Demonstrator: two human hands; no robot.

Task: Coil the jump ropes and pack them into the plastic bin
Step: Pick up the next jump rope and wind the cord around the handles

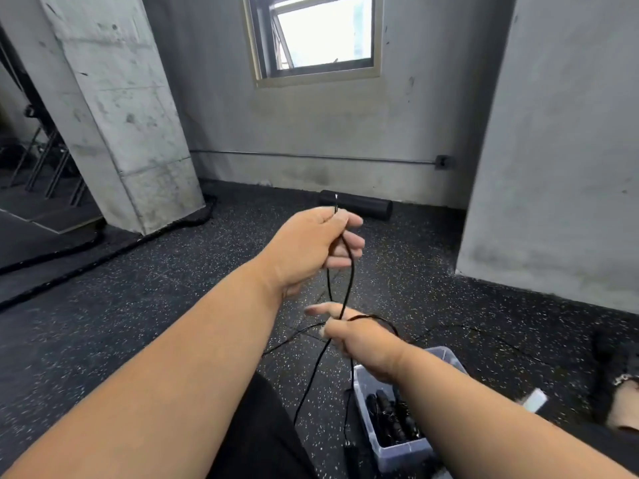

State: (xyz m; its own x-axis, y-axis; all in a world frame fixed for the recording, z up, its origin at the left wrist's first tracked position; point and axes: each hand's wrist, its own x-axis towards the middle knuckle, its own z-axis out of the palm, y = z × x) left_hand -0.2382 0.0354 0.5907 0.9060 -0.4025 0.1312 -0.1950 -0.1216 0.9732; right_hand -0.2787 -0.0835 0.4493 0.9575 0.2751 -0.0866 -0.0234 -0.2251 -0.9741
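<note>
A thin black jump rope [348, 271] runs between my two hands above the speckled floor. My left hand [311, 247] is raised in the middle of the view and grips the rope near its top, fingers curled round it. Lower and nearer, my right hand [359, 337] pinches the same rope where a loop bends off to the right. Strands hang down from it to the floor, and a black handle [351, 454] lies beside the bin. The clear plastic bin [397, 451] stands at the lower right with black ropes and handles [394, 416] inside.
A black foam roller [356, 207] lies against the far wall. A thick black battle rope [103, 257] runs across the floor on the left, past a concrete pillar [114, 108]. My shoe and ankle [619, 392] show at the right edge, beside a grey wall [560, 150].
</note>
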